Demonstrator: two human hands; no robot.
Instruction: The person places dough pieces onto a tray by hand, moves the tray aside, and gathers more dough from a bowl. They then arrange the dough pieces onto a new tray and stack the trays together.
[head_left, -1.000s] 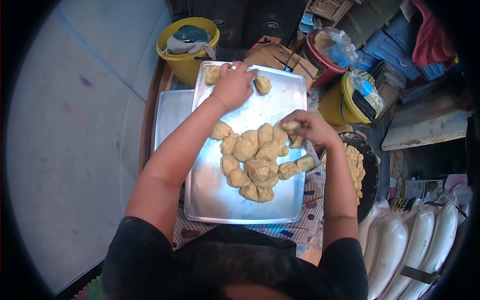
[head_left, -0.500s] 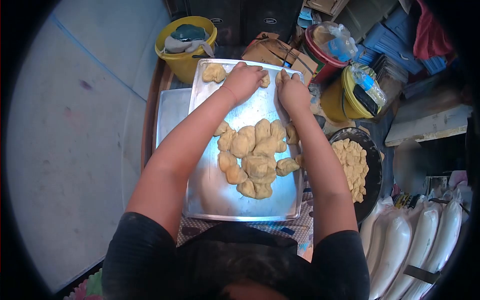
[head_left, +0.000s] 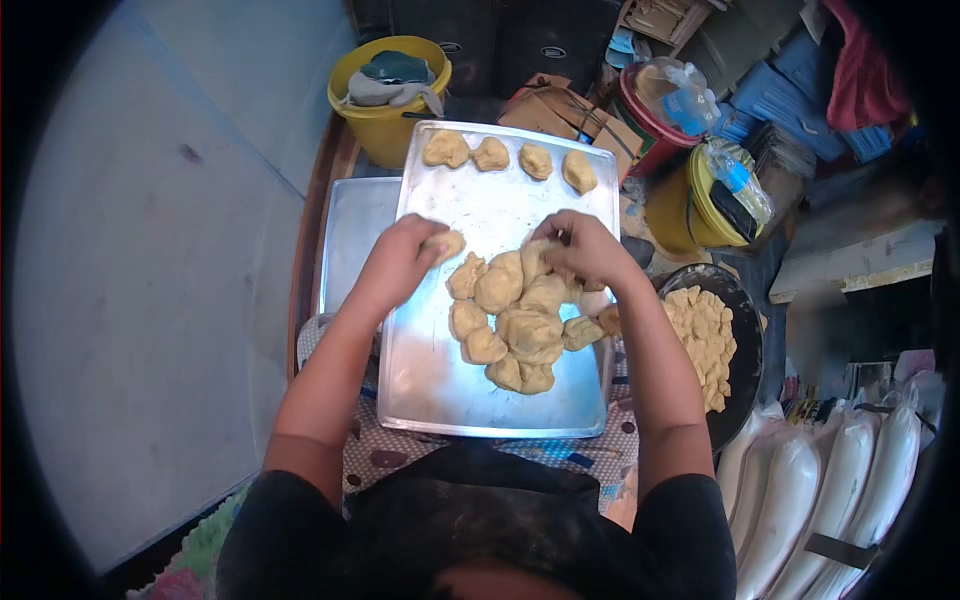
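Observation:
A metal baking tray (head_left: 430,385) lies in front of me with a heap of tan dough pieces (head_left: 520,320) at its middle. Along its far edge sits a row of several separate dough pieces (head_left: 510,158). My left hand (head_left: 398,258) is closed around one dough piece (head_left: 446,244) at the left side of the heap. My right hand (head_left: 585,248) grips another dough piece (head_left: 536,250) at the top of the heap.
A second tray (head_left: 350,225) lies under the left edge. A dark pan of dough pieces (head_left: 705,340) stands at the right. Yellow buckets (head_left: 385,125) (head_left: 675,210), a red container (head_left: 640,130), cardboard and white sacks (head_left: 830,490) crowd the back and right.
Both hands have come back from the tray's far edge to the heap, leaving a row of dough pieces there. Each hand now grips a piece from the heap.

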